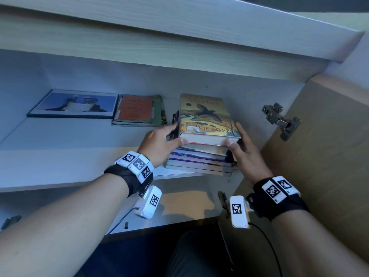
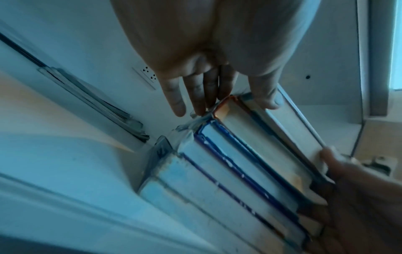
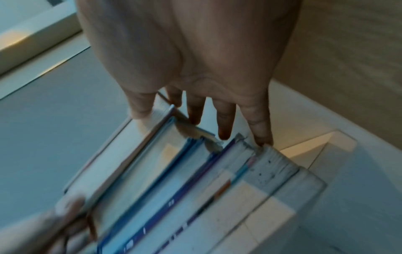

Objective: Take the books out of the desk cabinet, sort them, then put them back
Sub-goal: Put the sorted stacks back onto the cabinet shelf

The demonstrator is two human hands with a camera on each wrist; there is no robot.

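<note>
Left on the shelf (image 1: 60, 160), a framed picture (image 1: 73, 103) and thin booklets (image 1: 137, 110) lie well back from its front edge. Our left hand (image 1: 159, 144) and right hand (image 1: 249, 156), fingers straight, press the book stack (image 1: 199, 160) by its sides at that edge. The open door (image 1: 329, 136) stands close on the right.

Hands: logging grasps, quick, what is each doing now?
Left hand: open, pressing the left side of the stack.
Right hand: open, pressing its right side.

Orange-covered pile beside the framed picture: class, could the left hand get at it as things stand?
Probably yes. The left hand rests on the book stack, just right of the orange-covered pile, with only bare shelf between; it must first leave the stack.
</note>
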